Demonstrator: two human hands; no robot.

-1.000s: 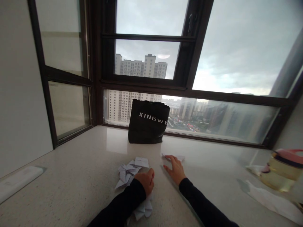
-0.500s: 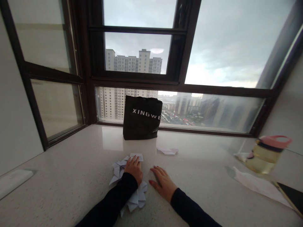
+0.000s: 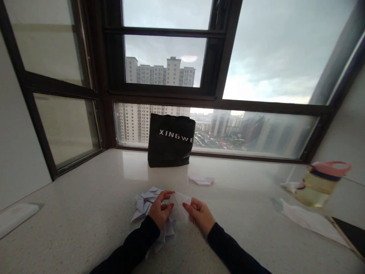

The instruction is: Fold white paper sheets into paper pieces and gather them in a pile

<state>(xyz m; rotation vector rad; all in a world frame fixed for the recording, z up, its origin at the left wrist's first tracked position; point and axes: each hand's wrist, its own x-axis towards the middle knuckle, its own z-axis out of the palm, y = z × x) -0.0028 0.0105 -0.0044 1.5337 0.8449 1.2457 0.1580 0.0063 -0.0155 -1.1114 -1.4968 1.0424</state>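
A folded piece of white paper [image 3: 181,198] is held up between both hands over the counter. My left hand [image 3: 161,210] pinches its left side between thumb and fingers, and my right hand [image 3: 200,215] grips the right side the same way. Beneath and beside my left hand lies a pile of folded white paper pieces [image 3: 142,205], partly covered by that hand and sleeve. Farther back, a single folded paper [image 3: 202,180] rests on the counter, apart from both hands.
A black bag [image 3: 171,141] stands upright against the window. At the right are a drinking bottle with a pink lid [image 3: 321,184], a crumpled white tissue [image 3: 312,220] and a dark flat object [image 3: 349,232]. A white object [image 3: 18,217] lies at the left edge of the light counter [image 3: 242,228].
My left hand has lifted off the pile, and a folded paper is now in its fingers. My right hand, free before, has closed on the paper's other side.
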